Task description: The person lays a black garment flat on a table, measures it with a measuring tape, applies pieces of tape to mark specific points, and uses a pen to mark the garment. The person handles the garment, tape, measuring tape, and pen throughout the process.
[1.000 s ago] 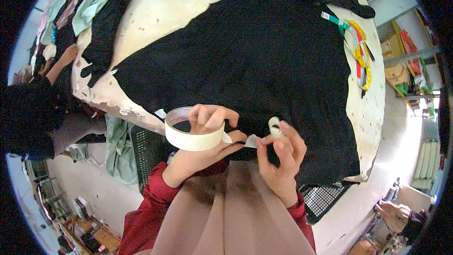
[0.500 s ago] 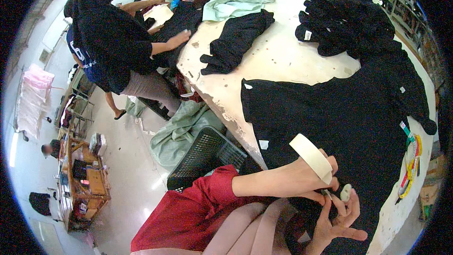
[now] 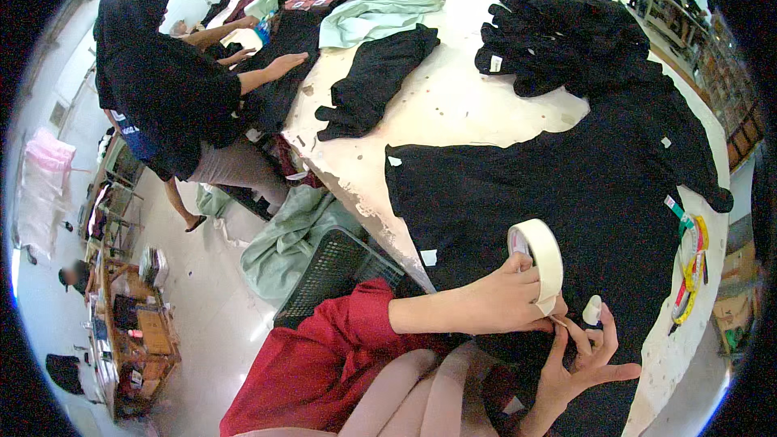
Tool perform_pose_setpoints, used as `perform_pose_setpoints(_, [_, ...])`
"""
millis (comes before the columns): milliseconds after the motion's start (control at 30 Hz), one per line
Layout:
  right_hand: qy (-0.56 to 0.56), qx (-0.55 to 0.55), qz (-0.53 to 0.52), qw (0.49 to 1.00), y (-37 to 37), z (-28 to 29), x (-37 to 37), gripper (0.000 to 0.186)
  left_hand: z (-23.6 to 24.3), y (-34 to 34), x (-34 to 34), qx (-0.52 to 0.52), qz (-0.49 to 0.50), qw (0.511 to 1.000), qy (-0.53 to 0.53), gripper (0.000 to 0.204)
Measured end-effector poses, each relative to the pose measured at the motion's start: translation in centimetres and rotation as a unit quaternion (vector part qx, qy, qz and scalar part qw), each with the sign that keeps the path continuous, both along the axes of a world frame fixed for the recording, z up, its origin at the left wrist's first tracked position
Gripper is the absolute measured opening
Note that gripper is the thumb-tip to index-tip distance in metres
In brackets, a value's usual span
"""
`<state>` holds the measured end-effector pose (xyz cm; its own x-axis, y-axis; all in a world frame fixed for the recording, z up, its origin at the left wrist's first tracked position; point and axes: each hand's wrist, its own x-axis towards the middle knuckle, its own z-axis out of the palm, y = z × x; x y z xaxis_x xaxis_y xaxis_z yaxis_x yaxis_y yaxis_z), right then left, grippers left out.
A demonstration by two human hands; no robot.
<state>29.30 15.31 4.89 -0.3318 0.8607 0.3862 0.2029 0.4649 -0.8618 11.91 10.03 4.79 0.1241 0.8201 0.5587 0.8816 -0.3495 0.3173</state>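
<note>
My left hand (image 3: 506,298), coming out of a red sleeve, is closed on a roll of cream masking tape (image 3: 549,263), with fingers through its ring. My right hand (image 3: 576,372) is palm up just beside it, thumb stretched out to the right and other fingers bent. Its fingertips meet those of my left hand; what is pinched there is too small to make out. A small off-white piece (image 3: 593,310) sits at one right fingertip. Under both hands spreads a large black garment (image 3: 518,186) with small white stickers (image 3: 428,257) on it.
A coloured tape measure (image 3: 690,267) lies at the table's right edge. Piled black clothing (image 3: 558,32) is at the far side. Left of the table (image 3: 469,105) stand a dark plastic basket (image 3: 324,275) and green cloth (image 3: 283,235). A co-worker (image 3: 162,81) handles fabric at the far left.
The tape roll has turned, so its ring opening now shows. My hands stay together at nearly the same place. The view has shifted slightly, and the co-worker's arm has moved a little.
</note>
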Motion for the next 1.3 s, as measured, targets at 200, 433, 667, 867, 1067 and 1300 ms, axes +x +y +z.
perform_pose_setpoints(200, [-0.236,0.082,-0.067,0.966,0.9,2.5,-0.4,0.091,3.8,2.1,-4.2,-0.037,0.186,0.977,0.098,0.009])
perform_pose_setpoints(433, [-0.175,0.177,0.001,0.968,1.0,-1.9,2.5,0.116,1.5,1.8,-7.5,0.057,0.205,0.977,0.022,0.015])
perform_pose_setpoints(667, [-0.117,0.160,-0.021,0.980,-1.5,-1.7,1.8,0.096,1.0,1.4,-6.8,0.058,0.228,0.972,-0.015,0.020])
perform_pose_setpoints(867, [-0.145,0.215,-0.133,0.956,-2.2,-2.0,2.1,0.029,0.8,0.6,-7.5,0.076,0.218,0.972,-0.040,0.029])
perform_pose_setpoints(1067, [-0.089,0.277,-0.085,0.953,-0.4,-2.8,4.4,0.046,0.7,-0.2,-7.5,0.099,0.237,0.966,0.032,0.031])
perform_pose_setpoints(1300, [-0.029,0.226,-0.076,0.971,-0.1,-1.7,4.1,0.048,0.8,0.2,-7.5,0.056,0.212,0.976,-0.006,0.030])
